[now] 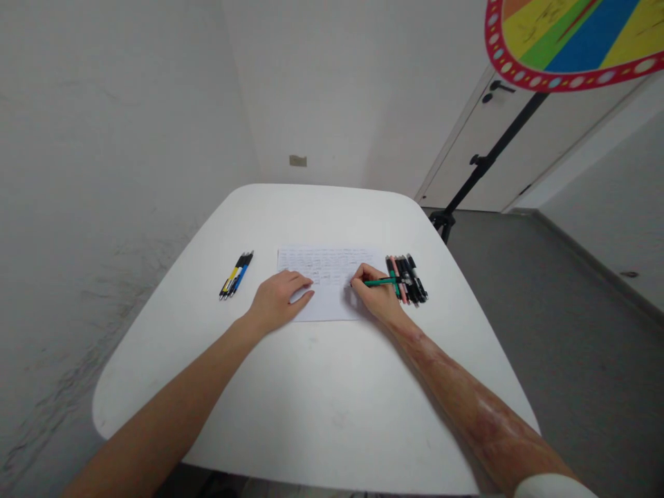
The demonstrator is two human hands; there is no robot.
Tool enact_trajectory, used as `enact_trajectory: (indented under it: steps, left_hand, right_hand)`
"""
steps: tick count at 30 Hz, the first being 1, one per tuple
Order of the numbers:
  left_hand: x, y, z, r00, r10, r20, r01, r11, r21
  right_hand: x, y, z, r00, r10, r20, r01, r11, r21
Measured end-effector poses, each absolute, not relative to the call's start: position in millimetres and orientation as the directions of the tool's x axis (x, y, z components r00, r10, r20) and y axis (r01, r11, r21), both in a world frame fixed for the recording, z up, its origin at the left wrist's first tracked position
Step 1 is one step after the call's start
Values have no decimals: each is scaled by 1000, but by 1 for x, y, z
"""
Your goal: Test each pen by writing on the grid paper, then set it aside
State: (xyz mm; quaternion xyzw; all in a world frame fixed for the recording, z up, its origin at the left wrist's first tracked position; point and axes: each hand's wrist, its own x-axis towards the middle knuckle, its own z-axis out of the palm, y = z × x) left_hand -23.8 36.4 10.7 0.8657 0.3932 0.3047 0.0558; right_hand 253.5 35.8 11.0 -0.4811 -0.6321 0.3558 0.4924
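A sheet of white paper point(321, 304) with rows of handwriting across its upper part lies flat on the white table point(321, 387). My left hand point(277, 299) rests on the paper's left edge, fingers stretched out and apart, holding nothing. Over the right side of the sheet, my right hand point(381, 297) grips a green pen point(381, 281) in a writing hold. The pen's tip is hidden by my fingers. Just right of that hand lies a row of several pens point(409, 277), mostly black, with a pink one and a green one among them.
Left of the paper lies a small group of pens point(237, 274) in yellow, blue and black. Beyond the table's right side, a colourful wheel point(570, 41) stands on a black stand point(498, 149). A door point(498, 138) and a wall with a socket plate point(297, 161) are behind.
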Motion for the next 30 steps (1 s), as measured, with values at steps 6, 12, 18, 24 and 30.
enact_trajectory:
  steps: [6, 12, 18, 24, 30]
  left_hand:
    - [-24, 36, 12, 505, 726, 466, 651, -675, 347]
    - [-24, 37, 11, 508, 725, 465, 654, -676, 340]
    - [-24, 37, 10, 510, 720, 470, 646, -682, 343]
    - [-24, 36, 11, 507, 721, 472, 655, -678, 332]
    - [-23, 36, 12, 510, 721, 469, 657, -678, 329]
  right_hand:
    - [251, 37, 8, -22, 958, 286, 318, 277, -907]
    - [250, 36, 7, -73, 962, 261, 321, 271, -908]
    - [250, 36, 8, -38, 962, 269, 338, 266, -903]
    - [251, 37, 7, -35, 958, 284, 347, 278, -896]
    - [251, 37, 4, -26, 956, 292, 349, 282, -894]
